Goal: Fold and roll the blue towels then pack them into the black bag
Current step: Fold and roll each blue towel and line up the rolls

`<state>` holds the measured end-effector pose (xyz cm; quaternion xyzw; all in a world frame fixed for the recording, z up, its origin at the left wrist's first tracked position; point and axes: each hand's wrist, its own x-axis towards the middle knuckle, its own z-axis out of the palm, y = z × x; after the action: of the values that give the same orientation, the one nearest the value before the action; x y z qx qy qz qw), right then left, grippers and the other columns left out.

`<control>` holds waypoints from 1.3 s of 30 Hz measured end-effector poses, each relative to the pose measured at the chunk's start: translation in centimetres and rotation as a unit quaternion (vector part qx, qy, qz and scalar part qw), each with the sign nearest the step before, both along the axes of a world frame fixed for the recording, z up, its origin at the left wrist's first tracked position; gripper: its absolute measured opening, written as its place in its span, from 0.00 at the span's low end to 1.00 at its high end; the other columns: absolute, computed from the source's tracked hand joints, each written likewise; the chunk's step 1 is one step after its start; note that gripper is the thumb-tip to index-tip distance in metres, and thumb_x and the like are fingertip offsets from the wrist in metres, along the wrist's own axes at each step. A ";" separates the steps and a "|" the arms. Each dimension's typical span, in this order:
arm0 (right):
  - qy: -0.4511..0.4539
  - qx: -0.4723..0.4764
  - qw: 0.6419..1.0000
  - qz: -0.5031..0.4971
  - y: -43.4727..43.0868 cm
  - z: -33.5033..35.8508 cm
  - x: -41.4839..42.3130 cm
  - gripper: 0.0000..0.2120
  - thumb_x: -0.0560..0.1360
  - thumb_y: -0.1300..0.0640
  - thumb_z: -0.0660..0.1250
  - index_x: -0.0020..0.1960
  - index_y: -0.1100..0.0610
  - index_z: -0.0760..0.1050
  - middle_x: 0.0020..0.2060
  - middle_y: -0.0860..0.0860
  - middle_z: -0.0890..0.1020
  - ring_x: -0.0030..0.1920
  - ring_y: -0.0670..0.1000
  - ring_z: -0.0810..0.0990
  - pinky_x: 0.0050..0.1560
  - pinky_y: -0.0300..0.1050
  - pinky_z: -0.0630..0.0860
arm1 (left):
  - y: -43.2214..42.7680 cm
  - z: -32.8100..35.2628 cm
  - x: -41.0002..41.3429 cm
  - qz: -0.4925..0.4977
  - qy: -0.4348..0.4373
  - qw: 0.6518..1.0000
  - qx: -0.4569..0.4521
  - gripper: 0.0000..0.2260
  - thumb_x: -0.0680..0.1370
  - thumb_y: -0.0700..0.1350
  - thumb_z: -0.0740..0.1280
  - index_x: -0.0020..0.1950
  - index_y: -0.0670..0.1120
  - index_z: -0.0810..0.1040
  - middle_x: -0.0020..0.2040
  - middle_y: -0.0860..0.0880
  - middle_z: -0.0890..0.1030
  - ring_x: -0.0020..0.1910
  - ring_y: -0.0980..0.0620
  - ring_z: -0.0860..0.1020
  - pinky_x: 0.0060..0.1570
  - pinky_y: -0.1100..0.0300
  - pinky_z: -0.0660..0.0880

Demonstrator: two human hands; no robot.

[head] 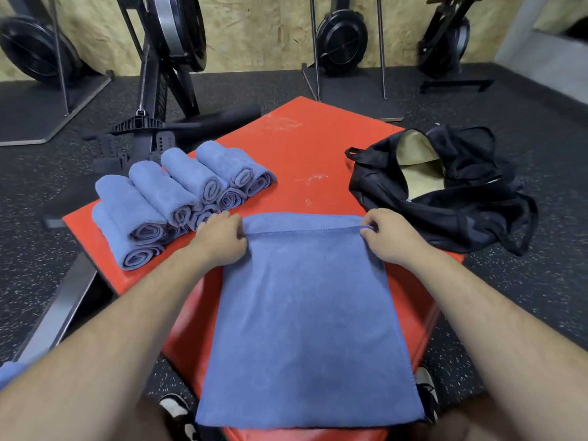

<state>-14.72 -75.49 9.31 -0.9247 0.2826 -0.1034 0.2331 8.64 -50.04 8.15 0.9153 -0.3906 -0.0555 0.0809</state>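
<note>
**Both hands pinch the far edge of a flat blue towel**

A blue towel [305, 329] lies spread on the red padded table [305, 148], its near end hanging over the table's near edge. The left hand [219, 240] grips the far left corner of the towel's upper layer and the right hand [386, 238] grips the far right corner. The fingers of both are curled round the stitched hem, which is pulled taut between them. A strip of the lower layer shows just beyond that hem.

On the left side of the table, just beside the left hand, sits a pile of rolled blue towels [178, 198], stacked in two tiers with their spiral ends facing near. At the table's far right corner the black bag [445, 192] lies slumped and open, its pale lining showing. Rowing machines [165, 58] stand on the speckled floor [525, 281] beyond.
</note>
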 end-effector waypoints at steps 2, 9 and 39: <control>-0.040 0.037 0.998 0.003 -0.4 0.2 -0.6 0.04 0.77 0.59 0.67 0.44 0.52 0.76 0.43 0.46 0.81 0.45 0.49 0.78 0.48 0.43 0.73 | 0.2 0.3 0.1 -0.026 0.057 0.995 -0.075 0.04 0.72 0.46 0.62 0.42 0.47 0.71 0.44 0.50 0.75 0.48 0.44 0.74 0.48 0.50 0.73; -0.041 0.072 0.996 -0.038 -1.4 -0.9 -1.1 0.04 0.78 0.56 0.66 0.44 0.51 0.76 0.41 0.45 0.81 0.43 0.48 0.79 0.41 0.38 0.71 | -0.3 0.1 -0.2 0.006 0.137 0.975 -0.175 0.03 0.75 0.44 0.64 0.43 0.49 0.71 0.40 0.49 0.79 0.41 0.48 0.77 0.45 0.52 0.74; -0.025 -0.051 0.997 -0.054 -1.5 -0.9 2.3 0.07 0.84 0.53 0.57 0.54 0.56 0.70 0.54 0.54 0.72 0.53 0.56 0.73 0.51 0.54 0.73 | -2.9 -0.9 1.2 0.015 0.019 0.985 -0.170 0.05 0.81 0.46 0.60 0.47 0.46 0.69 0.43 0.48 0.76 0.43 0.44 0.74 0.43 0.49 0.71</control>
<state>-12.45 -77.01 8.45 -0.9161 0.3202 -0.1532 0.1863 9.82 -52.93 7.23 0.8929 -0.3787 -0.0046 0.2435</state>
